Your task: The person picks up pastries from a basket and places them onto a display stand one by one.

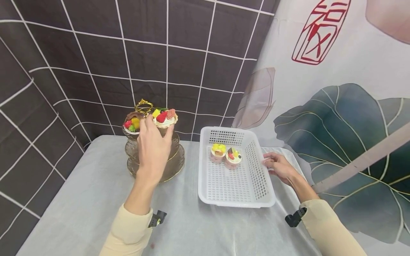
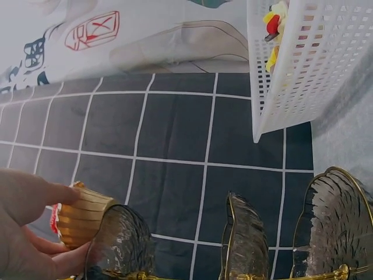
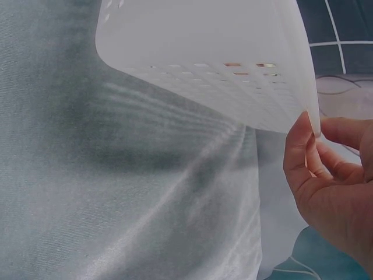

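Note:
My left hand grips a fruit-topped cupcake at the top of a glass tiered stand. In the left wrist view this cupcake shows a tan fluted side, with thumb and fingers around it, right beside the top glass dish. Another cupcake with fruit sits on the top tier, left of the hand. My right hand pinches the right rim of a white plastic basket; the right wrist view shows thumb and fingers on either side of the rim.
Two small dessert cups, one with yellow topping and one with mixed fruit, stand together inside the basket. A gold ring handle tops the stand. Behind the grey-clothed table hangs a dark gridded cloth.

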The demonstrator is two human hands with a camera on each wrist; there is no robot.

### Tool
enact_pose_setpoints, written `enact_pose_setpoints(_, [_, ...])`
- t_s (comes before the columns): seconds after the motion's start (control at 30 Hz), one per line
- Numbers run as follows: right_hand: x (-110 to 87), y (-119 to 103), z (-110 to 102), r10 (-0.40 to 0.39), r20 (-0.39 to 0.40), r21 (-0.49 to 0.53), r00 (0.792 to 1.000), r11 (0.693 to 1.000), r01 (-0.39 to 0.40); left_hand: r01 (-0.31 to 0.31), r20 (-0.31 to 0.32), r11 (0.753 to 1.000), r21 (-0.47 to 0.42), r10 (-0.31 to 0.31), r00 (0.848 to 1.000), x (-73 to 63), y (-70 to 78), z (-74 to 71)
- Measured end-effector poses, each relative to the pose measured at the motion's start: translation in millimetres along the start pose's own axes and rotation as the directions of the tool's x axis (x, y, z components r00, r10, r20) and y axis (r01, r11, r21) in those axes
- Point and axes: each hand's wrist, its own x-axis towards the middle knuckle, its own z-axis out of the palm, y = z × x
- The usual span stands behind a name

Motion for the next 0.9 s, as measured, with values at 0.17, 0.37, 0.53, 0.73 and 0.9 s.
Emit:
enact_pose_setpoints(0.17, [0.1, 0.2, -0.7, -0.004, -0.001, 0.004, 1.0, 1.0, 0.004, -0.016, -0.004, 1.0, -0.002, 0.016, 1.0, 1.4, -0.8, -2.3])
enact_pose_setpoints(0.37, [-1.2, -0.9, 0.7, -0.004, -0.007, -0.01, 1.0, 1.0, 0.004, -0.034, -0.015, 0.999, -0.001, 0.034, 0.999, 2.0, -1.9, -4.7])
enact_pose_setpoints(0.53, [-1.3, -0.6, 1.3, -0.006, -0.008, -0.012, 1.0, 1.0, 0.006, -0.043, -0.055, 0.999, 0.026, 0.044, 0.998, 1.2, -3.0, -4.8])
enact_pose_setpoints(0.73, [-0.3, -0.1, 0.7, -0.004, -0.009, 0.0, 1.0, 1.0, 0.004, -0.053, -0.048, 0.997, 0.057, 0.056, 0.997, 0.3, -3.8, -3.5])
enact_pose_setpoints(0.9, [0.1, 0.4, 0.2, -0.005, -0.005, 0.001, 1.0, 1.0, 0.005, -0.061, -0.021, 0.994, 0.087, 0.064, 0.998, -2.6, -5.0, -0.9])
